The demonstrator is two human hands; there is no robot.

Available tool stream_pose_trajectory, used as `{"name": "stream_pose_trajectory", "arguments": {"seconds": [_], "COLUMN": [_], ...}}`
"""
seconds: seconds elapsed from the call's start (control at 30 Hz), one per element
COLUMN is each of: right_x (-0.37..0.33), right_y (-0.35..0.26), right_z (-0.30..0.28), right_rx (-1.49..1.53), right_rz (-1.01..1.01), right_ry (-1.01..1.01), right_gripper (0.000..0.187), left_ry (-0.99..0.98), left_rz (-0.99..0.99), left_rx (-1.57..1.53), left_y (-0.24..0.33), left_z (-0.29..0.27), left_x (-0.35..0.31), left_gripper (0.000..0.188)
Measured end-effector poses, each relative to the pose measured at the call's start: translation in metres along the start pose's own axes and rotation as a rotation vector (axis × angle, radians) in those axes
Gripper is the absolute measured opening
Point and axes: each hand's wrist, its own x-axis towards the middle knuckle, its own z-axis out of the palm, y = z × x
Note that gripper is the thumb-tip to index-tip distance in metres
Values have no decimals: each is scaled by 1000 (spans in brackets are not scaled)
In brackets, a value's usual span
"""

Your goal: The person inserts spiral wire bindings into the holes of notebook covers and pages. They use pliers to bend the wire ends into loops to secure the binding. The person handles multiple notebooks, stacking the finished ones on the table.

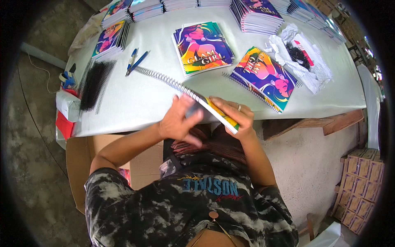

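Clasping a notebook (220, 117) at its near end, the fingers of the right hand (240, 118) are folded over the cover, and a ring is worn on one of them. Nothing is seen gripped by the left hand (180, 120), whose blurred fingers are spread beside the notebook's edge; whether a light touch is made there cannot be told. The notebook is held edge-on above the table's near side, and from its far end a long spiral coil (164, 79) is stretched toward two pens (135, 61).

By its look, the notebook can be judged light and fairly stiff, its smooth cover perhaps a little slippery; it is best pinched flat across both covers, clear of the holed edge. The coil, springy and easily bent, is better guided by its turns close to the pages than pulled from its loose tail.

Farther out on the white-covered table (329, 101), a small notebook pile (203, 49) is set beyond the hands. To the right, a coil-edged notebook (267, 78) is laid beside crumpled paper (321, 74). Black coils (94, 86) are bunched at left, and taller stacks (257, 18) are lined along the back.
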Motion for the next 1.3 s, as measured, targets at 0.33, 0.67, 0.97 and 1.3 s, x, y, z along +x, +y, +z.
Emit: {"name": "stream_pose_trajectory", "arguments": {"seconds": [0.33, 0.67, 0.97, 1.3], "right_x": [-7, -4, -2, 4], "right_y": [-2, 2, -5, -1], "right_z": [-2, 8, 19, 26], "right_rx": [-40, 1, 42, 19], "right_rz": [61, 44, 188, 111], "right_ry": [-30, 38, 19, 33], "right_gripper": [30, 35, 44, 49], "left_ry": [292, 339, 279, 365], "left_rz": [115, 190, 176, 142], "left_rx": [271, 349, 189, 242], "left_y": [0, -9, 14, -1], "left_z": [-2, -30, -5, -6], "left_x": [22, 71, 37, 48], "left_gripper": [91, 113, 86, 100]}}
